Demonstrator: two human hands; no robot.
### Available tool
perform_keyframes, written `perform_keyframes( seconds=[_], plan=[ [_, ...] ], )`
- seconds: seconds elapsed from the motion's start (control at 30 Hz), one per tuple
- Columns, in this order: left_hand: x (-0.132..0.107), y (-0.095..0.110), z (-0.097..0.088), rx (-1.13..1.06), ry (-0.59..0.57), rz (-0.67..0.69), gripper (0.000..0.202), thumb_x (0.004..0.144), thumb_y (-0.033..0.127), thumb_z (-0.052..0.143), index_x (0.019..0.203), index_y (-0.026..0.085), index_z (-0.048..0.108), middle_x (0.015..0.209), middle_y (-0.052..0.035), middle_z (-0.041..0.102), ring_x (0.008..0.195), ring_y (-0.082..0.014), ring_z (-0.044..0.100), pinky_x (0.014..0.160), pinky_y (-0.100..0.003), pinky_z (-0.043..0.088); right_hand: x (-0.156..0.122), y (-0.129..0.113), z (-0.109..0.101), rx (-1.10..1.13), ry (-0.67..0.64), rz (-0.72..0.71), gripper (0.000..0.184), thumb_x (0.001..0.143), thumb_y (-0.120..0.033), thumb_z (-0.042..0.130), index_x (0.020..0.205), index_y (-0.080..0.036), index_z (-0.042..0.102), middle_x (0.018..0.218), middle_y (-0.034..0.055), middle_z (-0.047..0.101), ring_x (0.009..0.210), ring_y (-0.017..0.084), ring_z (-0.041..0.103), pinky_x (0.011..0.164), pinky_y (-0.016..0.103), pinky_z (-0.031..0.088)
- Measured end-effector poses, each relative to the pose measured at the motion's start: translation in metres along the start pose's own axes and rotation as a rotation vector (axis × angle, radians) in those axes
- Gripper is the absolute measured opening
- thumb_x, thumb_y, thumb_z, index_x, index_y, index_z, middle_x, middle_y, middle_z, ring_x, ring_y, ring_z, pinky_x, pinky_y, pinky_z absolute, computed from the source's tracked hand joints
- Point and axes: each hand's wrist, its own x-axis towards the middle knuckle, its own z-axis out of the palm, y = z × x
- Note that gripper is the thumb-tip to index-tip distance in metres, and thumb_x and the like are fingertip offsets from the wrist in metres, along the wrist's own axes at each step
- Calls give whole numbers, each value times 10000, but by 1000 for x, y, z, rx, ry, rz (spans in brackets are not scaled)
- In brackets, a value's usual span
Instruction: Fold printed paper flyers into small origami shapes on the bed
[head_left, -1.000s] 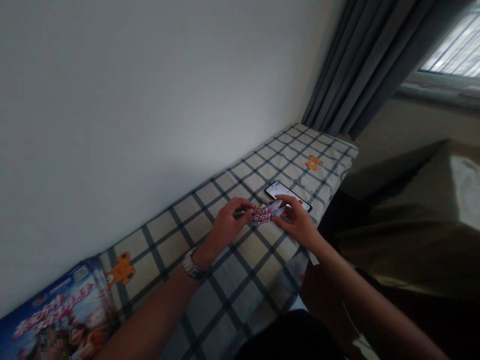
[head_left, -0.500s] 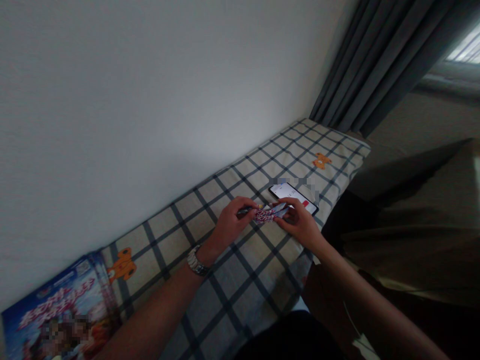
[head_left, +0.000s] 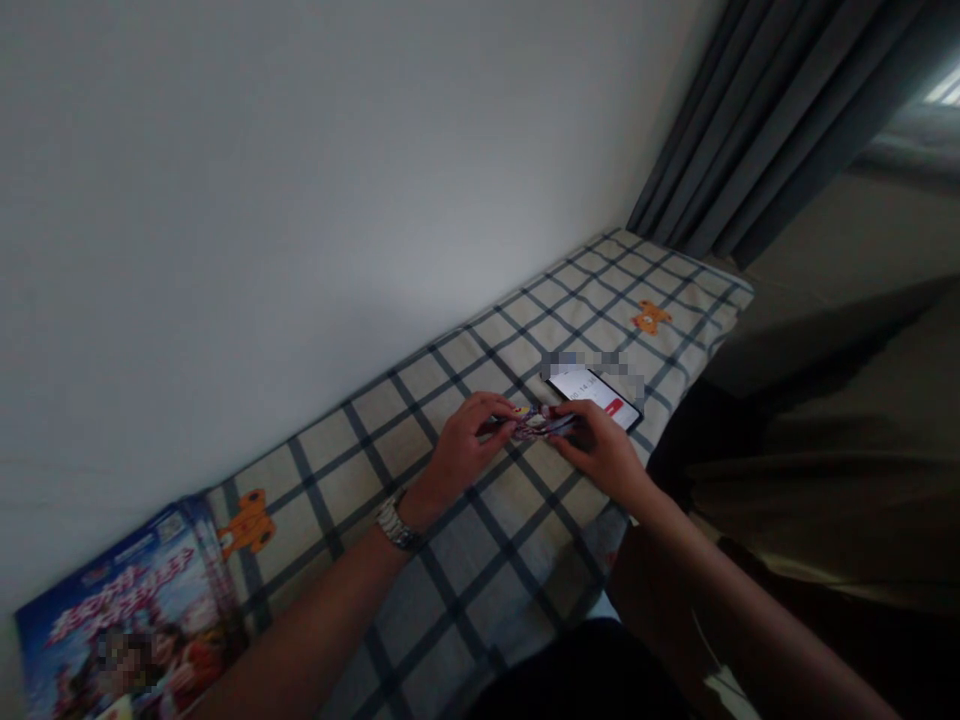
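Left hand (head_left: 465,445) pinches the 9 o'clock end of 1 creased printed paper (head_left: 534,424), right hand (head_left: 609,460) pinches its 3 o'clock end, thumbs opposing fingers; paper is over the checked cloth (head_left: 450,540), just off view centre toward 4 o'clock. Lit smartphone (head_left: 589,383) lies on the cloth at the paper's 2 o'clock, partly behind the right hand. Poster stack (head_left: 135,590) at 8 o'clock, silver wristwatch (head_left: 397,522) on left wrist.
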Motion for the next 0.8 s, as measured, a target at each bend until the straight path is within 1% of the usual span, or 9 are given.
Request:
perform_keyframes(
  seconds=[0.1,0.2,0.3,0.37,0.43,0.53,0.63,0.8],
  plan=[
    [-1,1,-2,-38,14,-36,155,1000,356,661,1080,240,725,1168,-77,677,1098,-201,673,943,-350,605,1,0,1,55,-17,16,369,913,-350,756,1240,-271,604,1202,91,715,1036,262,731,894,457,649],
    [-4,4,-5,-48,17,-49,155,993,363,671,1070,244,734,1164,-82,682,1117,-215,673,940,-358,610,2,-1,3,98,-29,16,381,915,-360,758,1249,-275,596,1208,90,721,1066,266,727,922,461,645],
    [-10,11,-11,-68,27,-64,161,993,371,668,1076,253,741,1198,-90,674,1158,-231,662,932,-365,621,3,-7,6,107,-27,-18,391,911,-344,767,1256,-285,593,1207,84,717,1080,264,722,941,462,638],
    [-14,17,-14,-87,58,-54,156,994,373,667,1056,251,741,1198,-88,669,1126,-222,669,878,-343,634,4,-11,8,100,-28,-47,414,912,-322,768,1281,-293,582,1230,83,707,1106,263,715,957,460,631],
    [-18,22,-19,-76,92,-61,159,996,374,666,1057,247,739,1188,-88,670,1112,-217,670,854,-327,634,5,-15,11,100,-42,-68,441,915,-308,767,1310,-302,571,1258,83,698,1138,263,707,984,465,623],
    [-24,27,-25,-76,158,-81,189,995,401,665,1038,231,736,1157,-92,686,1101,-220,673,863,-330,631,7,-18,18,94,-63,-93,493,918,-311,765,1362,-305,551,1291,90,686,1174,277,697,1027,494,607],
    [-32,29,-33,-102,210,-105,212,995,416,665,1020,213,723,1128,-86,697,1074,-210,685,891,-326,619,9,-21,26,96,-89,-109,544,913,-319,770,1403,-315,535,1319,89,681,1163,283,702,1031,506,608],
    [-46,30,-46,-164,264,-154,209,986,401,682,1043,202,710,1117,-72,708,1043,-197,709,933,-324,601,14,-32,38,108,-159,-117,584,922,-300,760,1450,-320,511,1374,96,669,1172,285,700,1038,504,602]
  ],
)
